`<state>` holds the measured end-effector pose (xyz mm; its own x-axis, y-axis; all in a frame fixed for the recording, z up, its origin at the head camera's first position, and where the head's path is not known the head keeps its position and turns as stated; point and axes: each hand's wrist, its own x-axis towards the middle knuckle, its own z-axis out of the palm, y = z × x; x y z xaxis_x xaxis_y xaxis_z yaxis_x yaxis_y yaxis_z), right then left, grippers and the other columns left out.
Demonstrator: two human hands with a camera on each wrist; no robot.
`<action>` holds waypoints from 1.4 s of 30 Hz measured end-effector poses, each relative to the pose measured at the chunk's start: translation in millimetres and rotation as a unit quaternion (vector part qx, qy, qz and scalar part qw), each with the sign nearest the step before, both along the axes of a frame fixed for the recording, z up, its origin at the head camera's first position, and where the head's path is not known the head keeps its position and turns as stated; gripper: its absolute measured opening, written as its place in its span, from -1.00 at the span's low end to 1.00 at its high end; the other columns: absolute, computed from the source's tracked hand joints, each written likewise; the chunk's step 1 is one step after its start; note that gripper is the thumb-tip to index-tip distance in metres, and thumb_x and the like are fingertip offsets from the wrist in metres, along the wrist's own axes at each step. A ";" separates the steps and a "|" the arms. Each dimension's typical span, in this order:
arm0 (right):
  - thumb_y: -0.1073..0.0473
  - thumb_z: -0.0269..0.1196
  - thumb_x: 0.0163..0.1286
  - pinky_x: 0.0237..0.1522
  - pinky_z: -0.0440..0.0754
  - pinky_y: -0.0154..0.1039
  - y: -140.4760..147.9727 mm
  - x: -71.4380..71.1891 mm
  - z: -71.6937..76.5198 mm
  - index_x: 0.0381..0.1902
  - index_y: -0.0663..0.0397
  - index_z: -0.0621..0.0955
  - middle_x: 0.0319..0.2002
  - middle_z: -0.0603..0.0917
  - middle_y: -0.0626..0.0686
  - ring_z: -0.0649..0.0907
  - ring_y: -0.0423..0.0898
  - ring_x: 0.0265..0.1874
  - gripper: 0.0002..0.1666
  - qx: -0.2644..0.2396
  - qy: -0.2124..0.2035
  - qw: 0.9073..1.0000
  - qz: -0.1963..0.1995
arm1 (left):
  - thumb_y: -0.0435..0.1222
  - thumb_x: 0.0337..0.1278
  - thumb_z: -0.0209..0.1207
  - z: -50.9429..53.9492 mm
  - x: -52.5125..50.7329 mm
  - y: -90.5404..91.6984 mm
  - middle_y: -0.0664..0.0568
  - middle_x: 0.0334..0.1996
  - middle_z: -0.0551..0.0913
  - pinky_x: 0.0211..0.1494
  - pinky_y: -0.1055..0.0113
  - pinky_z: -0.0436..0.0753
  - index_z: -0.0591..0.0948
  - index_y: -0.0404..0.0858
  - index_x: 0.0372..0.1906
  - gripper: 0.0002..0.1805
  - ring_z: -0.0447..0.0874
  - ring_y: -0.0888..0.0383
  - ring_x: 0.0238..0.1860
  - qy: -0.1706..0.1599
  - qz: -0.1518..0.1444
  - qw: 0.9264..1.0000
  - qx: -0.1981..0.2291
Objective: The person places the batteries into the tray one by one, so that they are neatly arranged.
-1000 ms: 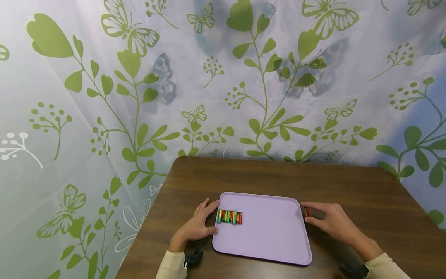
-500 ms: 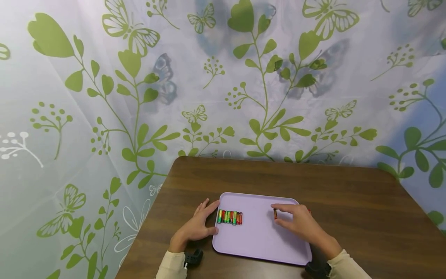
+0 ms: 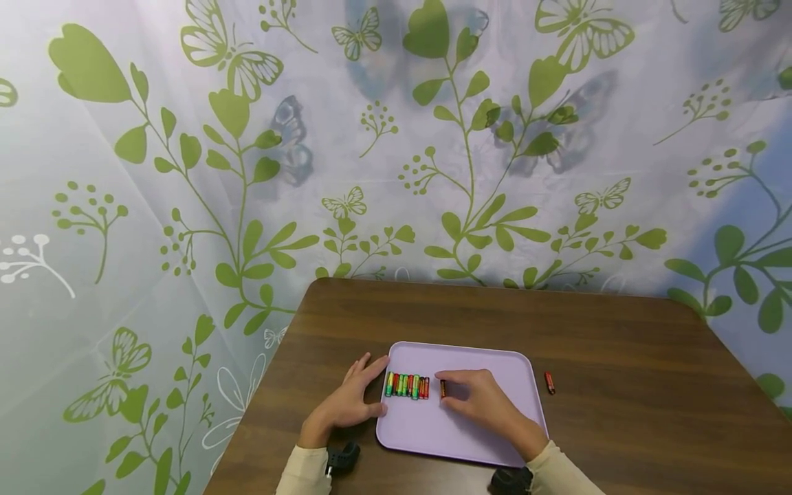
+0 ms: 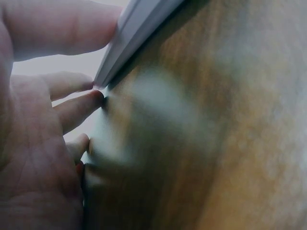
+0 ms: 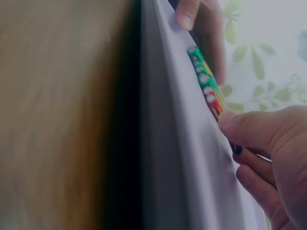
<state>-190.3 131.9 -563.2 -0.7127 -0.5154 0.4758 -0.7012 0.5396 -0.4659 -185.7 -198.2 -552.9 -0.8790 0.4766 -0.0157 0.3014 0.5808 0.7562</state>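
Note:
A lilac tray (image 3: pixel 470 433) lies on the table, with a side-by-side row of red, green and yellow batteries (image 3: pixel 407 386) near its left edge. My right hand (image 3: pixel 489 405) pinches a dark battery (image 3: pixel 443 389) between thumb and fingers, just right of the row and apart from it. Against the tray's left rim rests my left hand (image 3: pixel 349 399), fingers and thumb spread and touching the edge. In the right wrist view the battery ends (image 5: pixel 204 79) show in a line beyond my thumb, and the pinched battery is mostly hidden.
One red battery (image 3: pixel 549 383) lies on the brown wooden table (image 3: pixel 650 385), right of the tray. Behind the table's back edge hangs a curtain (image 3: pixel 383 172) printed with leaves and butterflies. Black wrist straps (image 3: pixel 343 457) sit at both sleeves.
My right hand has carried the dark battery leftward from beyond the tray's right edge to near the row. The red battery left on the table is now uncovered. My left hand stays put.

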 end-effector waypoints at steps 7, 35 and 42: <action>0.28 0.68 0.12 0.07 0.84 -0.06 -18.0 -1.3 -1.8 0.12 0.09 0.83 0.01 0.91 0.01 0.88 -0.04 0.01 -0.45 0.010 -0.007 1.000 -0.010 | -0.17 0.17 0.44 0.3 0.3 0.4 -0.11 0.74 0.25 0.63 -0.65 -0.17 0.26 -0.20 0.75 0.05 -0.19 -0.39 0.79 -0.003 0.003 1.000 0.001; 0.18 0.68 0.17 0.10 0.84 -0.01 -6.9 -1.4 10.1 0.16 0.12 0.82 0.07 0.89 0.03 0.87 -0.02 0.07 -0.43 0.030 -0.015 0.999 -0.015 | -0.15 0.16 0.45 -0.5 0.6 1.3 -0.08 0.75 0.24 0.61 -0.68 -0.13 0.25 -0.16 0.75 0.06 -0.21 -0.39 0.79 0.000 0.007 1.000 -0.009; 0.01 0.66 0.24 0.13 0.83 -0.01 26.7 -1.3 26.3 0.24 0.04 0.81 0.16 0.86 -0.02 0.87 0.04 0.08 -0.38 0.002 -0.102 0.994 -0.037 | -0.17 0.16 0.45 -0.1 0.8 0.1 -0.08 0.75 0.25 0.63 -0.65 -0.16 0.25 -0.17 0.75 0.06 -0.20 -0.38 0.80 -0.003 0.005 1.000 0.000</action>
<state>-191.6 158.6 -536.8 -0.8303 -0.4589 0.3163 -0.5507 0.5881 -0.5923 -184.9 -198.1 -553.0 -0.8835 0.4680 -0.0209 0.2913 0.5838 0.7578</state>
